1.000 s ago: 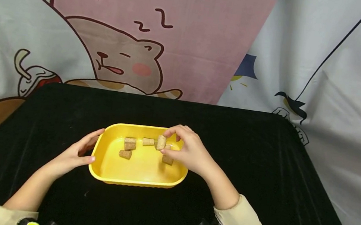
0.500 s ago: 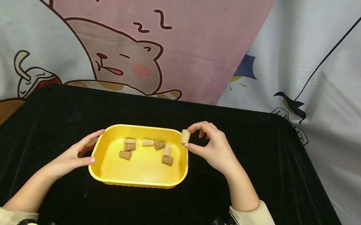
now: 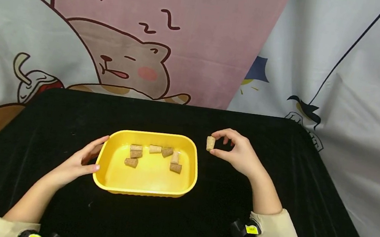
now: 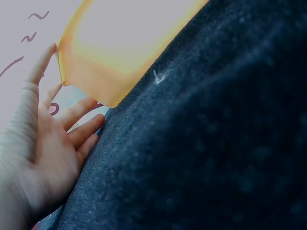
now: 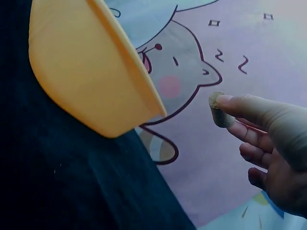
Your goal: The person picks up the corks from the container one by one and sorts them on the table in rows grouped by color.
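Head view from above, facing forward and down, wrist views low, near and tilted — the yellow tray [image 3: 146, 180] (cropped in both) appears in all three

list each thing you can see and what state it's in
Held cork stopper: pinched, off the table, outside the tub
Seven other cork stoppers: loose inside the tub
Yellow plastic tub: upright, uncovered
Right hand: pinching the held stopper
Left hand: touching the tub's left end
Black cloth: spread, lightly creased
Printed backdrop: hanging, slightly wrinkled
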Motion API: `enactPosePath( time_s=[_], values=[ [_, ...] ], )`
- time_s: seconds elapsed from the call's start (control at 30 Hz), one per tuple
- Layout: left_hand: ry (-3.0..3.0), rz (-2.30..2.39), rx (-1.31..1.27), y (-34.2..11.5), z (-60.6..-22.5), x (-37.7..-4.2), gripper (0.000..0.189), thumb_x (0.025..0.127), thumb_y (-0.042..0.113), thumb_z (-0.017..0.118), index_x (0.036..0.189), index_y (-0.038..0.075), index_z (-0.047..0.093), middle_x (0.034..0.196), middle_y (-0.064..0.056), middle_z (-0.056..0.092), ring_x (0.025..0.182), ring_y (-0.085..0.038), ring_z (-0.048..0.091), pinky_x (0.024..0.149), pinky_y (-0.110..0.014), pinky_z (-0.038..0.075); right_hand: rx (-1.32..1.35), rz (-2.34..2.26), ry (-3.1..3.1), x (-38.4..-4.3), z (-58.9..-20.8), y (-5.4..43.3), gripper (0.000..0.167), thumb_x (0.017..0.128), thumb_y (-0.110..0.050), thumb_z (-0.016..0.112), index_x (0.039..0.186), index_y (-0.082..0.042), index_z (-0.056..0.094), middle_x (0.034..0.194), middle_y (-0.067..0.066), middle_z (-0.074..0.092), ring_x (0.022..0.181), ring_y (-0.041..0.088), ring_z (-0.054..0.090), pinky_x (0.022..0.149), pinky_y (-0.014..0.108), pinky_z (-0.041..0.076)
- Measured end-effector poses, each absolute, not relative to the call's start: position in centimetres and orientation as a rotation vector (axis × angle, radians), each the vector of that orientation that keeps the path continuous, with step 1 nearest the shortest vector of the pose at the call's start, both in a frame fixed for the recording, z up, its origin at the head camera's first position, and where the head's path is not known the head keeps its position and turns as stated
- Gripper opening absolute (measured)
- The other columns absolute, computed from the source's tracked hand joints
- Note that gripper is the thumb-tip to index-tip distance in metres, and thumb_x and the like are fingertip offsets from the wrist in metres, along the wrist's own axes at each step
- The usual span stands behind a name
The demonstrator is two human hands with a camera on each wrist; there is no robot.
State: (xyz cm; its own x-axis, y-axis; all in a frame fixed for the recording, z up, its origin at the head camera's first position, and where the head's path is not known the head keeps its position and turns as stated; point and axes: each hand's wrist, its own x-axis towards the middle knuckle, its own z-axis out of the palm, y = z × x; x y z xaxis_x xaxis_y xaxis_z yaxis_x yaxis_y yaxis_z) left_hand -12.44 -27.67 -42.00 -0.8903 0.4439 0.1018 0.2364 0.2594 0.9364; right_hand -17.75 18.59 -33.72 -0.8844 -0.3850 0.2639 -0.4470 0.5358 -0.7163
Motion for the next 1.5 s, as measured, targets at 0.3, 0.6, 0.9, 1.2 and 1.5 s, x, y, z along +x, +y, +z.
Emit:
enactPosePath(
  time_s=[0.3, 0.6, 0.9, 1.2, 1.5],
  values=[
    [2.347, 1.689, 0.645, -27.7, -41.9, -12.4, 0.067, 0.094, 0.006, 0.051, 0.153, 0.014, 0.019, 0.146, -0.028, 0.034, 0.122, -0.006, 0.046, 0.092, -0.046, 0.036, 0.758, 1.287, -2.758, -19.0, -35.9, 19.4, 0.033, 0.08, -0.019, 0.079, 0.111, -0.014, 0.066, 0.107, 0.0, 0.061, 0.092, 0.023, 0.047, 0.076, 0.041, 0.037],
    [2.341, 1.694, 0.672, -27.5, -41.7, -12.3, 0.067, 0.095, 0.005, 0.05, 0.153, 0.011, 0.017, 0.145, -0.029, 0.034, 0.121, -0.009, 0.047, 0.092, -0.051, 0.035, 0.714, 1.286, -2.836, -19.9, -38.1, 20.0, 0.036, 0.078, -0.016, 0.079, 0.111, -0.014, 0.066, 0.107, 0.0, 0.061, 0.091, 0.021, 0.049, 0.075, 0.039, 0.04],
    [2.342, 1.696, 0.658, -27.5, -41.7, -12.3, 0.069, 0.094, 0.005, 0.051, 0.153, 0.012, 0.017, 0.145, -0.028, 0.035, 0.121, -0.007, 0.046, 0.092, -0.051, 0.036, 0.653, 1.271, -2.918, -20.4, -40.0, 20.0, 0.037, 0.076, -0.015, 0.079, 0.111, -0.013, 0.065, 0.106, 0.002, 0.061, 0.09, 0.022, 0.049, 0.073, 0.038, 0.043],
    [2.337, 1.694, 0.633, -27.6, -42.0, -12.5, 0.067, 0.095, 0.007, 0.052, 0.153, 0.013, 0.019, 0.146, -0.027, 0.034, 0.121, -0.005, 0.046, 0.092, -0.038, 0.039, 0.649, 1.271, -2.928, -20.7, -41.4, 20.2, 0.036, 0.076, -0.014, 0.079, 0.109, -0.012, 0.065, 0.105, 0.003, 0.061, 0.089, 0.023, 0.049, 0.074, 0.038, 0.042],
    [2.35, 1.687, 0.622, -27.6, -42.0, -12.5, 0.068, 0.094, 0.006, 0.052, 0.153, 0.013, 0.019, 0.147, -0.027, 0.033, 0.121, -0.004, 0.045, 0.092, -0.045, 0.037, 0.613, 1.276, -2.955, -20.7, -41.4, 20.1, 0.036, 0.076, -0.015, 0.079, 0.11, -0.014, 0.064, 0.106, 0.003, 0.06, 0.091, 0.023, 0.049, 0.075, 0.039, 0.042]
  ],
)
